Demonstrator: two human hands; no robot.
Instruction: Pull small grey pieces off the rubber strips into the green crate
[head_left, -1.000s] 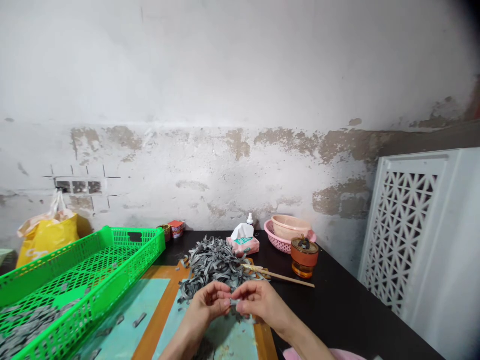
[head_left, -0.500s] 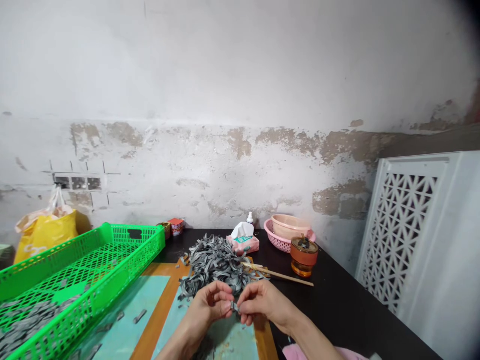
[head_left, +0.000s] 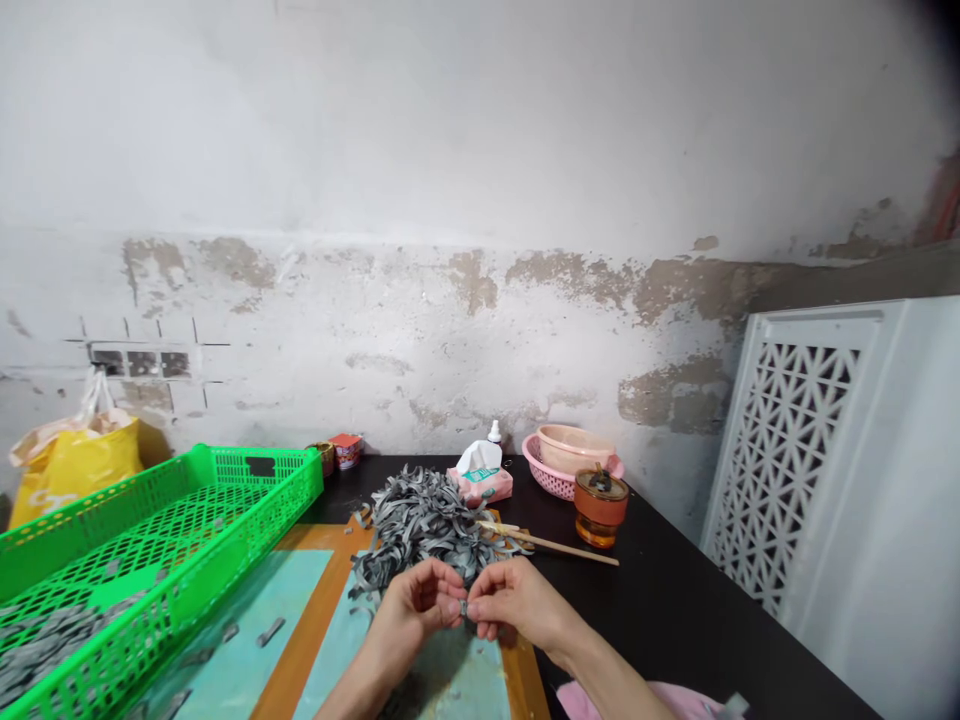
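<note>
Pinching one small grey piece (head_left: 463,607) together, left hand (head_left: 412,612) and right hand (head_left: 519,604) probably seek steadiness; grey strips (head_left: 424,515) lie just beyond, likely for easy reach.

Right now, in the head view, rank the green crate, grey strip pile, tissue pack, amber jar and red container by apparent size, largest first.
1. Green crate
2. Grey strip pile
3. Tissue pack and amber jar: too alike to rank
4. Red container
</note>
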